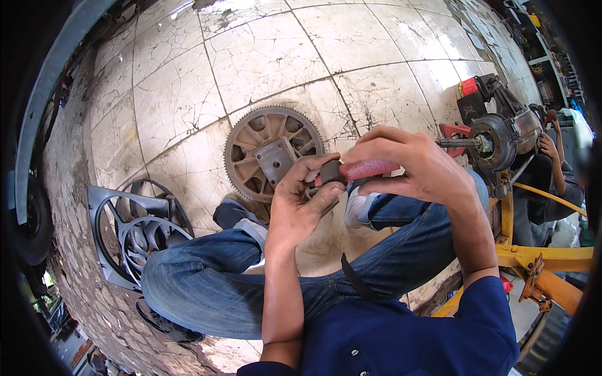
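In front of me, my left hand (300, 195) is closed around a short dark cylindrical part (331, 171), its thumb and fingers pressing on the sides. A folded, rough-looking reddish sheet (370, 168) is in my right hand (411, 161), between the thumb and curled fingers. Its left end meets the cylinder; a bit of red also shows on the cylinder's far side. I cannot tell whether the sheet is cloth or sandpaper. Just beyond my left hand, a large toothed gear wheel (236, 136) lies flat on the tiles. Over its middle rests a square metal block (276, 161) with a central hole.
A fan shroud with a fan (135, 229) lies at left, near my knee. Dark footwear (169, 323) sits below it. At right stand a drum-shaped machine part (495, 141) with a shaft, a yellow frame (545, 257) and another person (555, 188) reaching to the machine.
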Demonstrator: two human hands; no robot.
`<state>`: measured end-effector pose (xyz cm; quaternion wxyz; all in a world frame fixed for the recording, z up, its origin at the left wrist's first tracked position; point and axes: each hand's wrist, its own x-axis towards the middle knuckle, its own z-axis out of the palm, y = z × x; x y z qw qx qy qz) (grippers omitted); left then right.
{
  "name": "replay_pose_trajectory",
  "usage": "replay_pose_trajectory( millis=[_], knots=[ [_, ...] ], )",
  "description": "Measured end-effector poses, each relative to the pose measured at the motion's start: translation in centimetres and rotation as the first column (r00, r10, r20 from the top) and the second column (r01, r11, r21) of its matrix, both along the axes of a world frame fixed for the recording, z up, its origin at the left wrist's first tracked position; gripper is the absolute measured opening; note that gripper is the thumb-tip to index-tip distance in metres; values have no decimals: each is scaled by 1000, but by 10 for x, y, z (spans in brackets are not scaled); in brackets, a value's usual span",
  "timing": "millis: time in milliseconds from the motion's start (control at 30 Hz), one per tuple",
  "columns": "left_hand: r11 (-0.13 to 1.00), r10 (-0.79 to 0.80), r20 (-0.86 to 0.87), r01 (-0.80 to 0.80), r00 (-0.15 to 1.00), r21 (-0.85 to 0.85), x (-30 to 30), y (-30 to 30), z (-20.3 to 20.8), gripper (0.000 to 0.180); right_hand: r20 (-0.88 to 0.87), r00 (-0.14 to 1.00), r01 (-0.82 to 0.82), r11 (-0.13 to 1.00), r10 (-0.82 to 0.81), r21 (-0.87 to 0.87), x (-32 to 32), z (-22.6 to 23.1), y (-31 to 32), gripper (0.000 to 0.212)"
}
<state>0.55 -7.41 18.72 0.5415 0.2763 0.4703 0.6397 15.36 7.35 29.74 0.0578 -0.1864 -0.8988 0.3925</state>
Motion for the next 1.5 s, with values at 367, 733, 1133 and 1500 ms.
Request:
replay_pose_trajectory(
  millis=[367,733,1133,1500],
  knots=[
    [989,146,-86,-148,986,-14,-3,5,1,38,-31,995,94,993,-96,-72,-7,-11,11,32],
    [958,214,252,-253,944,136,7,9,-10,40,-115,987,85,978,-108,-192,-14,-18,11,31],
    [932,360,5,-360,933,47,23,8,-3,35,143,982,-180,847,124,500,-20,-6,7,62],
    [987,-1,-574,-91,819,-133,-6,-5,77,20,17,981,-188,934,192,303,-11,13,1,43]
  ],
)
